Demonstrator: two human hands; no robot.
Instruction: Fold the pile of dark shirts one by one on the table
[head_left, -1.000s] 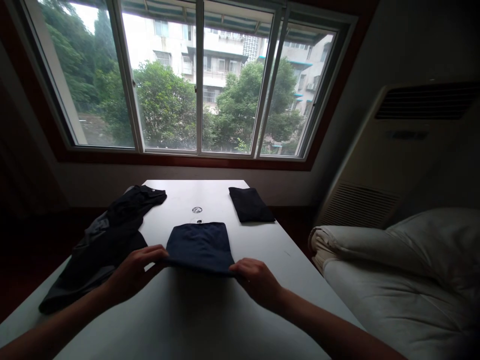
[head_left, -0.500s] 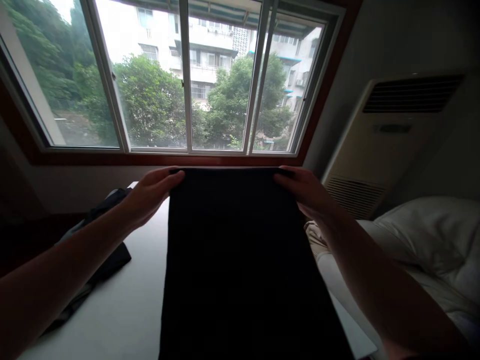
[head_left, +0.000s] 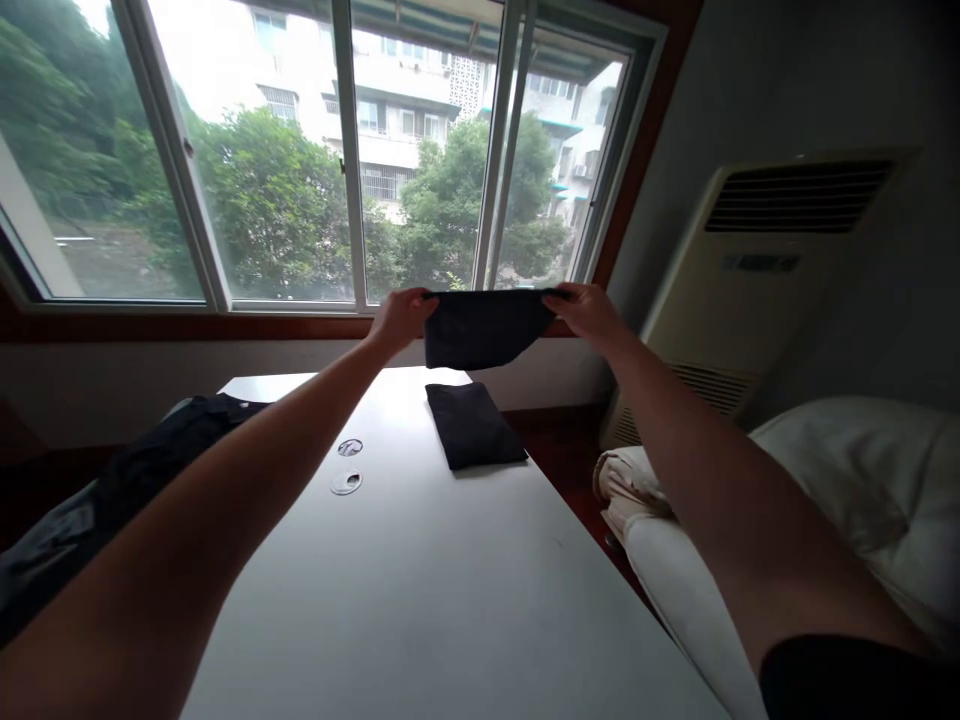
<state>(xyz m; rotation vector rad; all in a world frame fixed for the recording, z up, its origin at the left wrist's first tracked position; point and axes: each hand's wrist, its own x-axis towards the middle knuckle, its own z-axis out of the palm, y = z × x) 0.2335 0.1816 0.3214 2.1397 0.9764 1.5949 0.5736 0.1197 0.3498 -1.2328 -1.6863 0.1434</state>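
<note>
A black piece of clothing (head_left: pixel 484 328) hangs in the air, stretched between my two hands by its top edge; its exact kind does not show. My left hand (head_left: pixel 405 318) pinches the left corner, fingers closed on the cloth. At the right corner my right hand (head_left: pixel 589 312) grips it the same way. Below it, on the far right part of the white table (head_left: pixel 420 570), lies a folded black garment (head_left: pixel 474 425), flat and apart from the held one.
Dark clothes (head_left: pixel 161 460) are heaped along the table's left side. Two round cable holes (head_left: pixel 346 484) mark the tabletop. On the right are a pale leather sofa (head_left: pixel 832 480) and a standing air conditioner (head_left: pixel 780 260). Windows (head_left: pixel 345 160) line the far wall.
The black cloth, which hung long over the table, now hangs short and farther away, higher up. My hands have moved forward and closer together. The folded garment and table have come into view.
</note>
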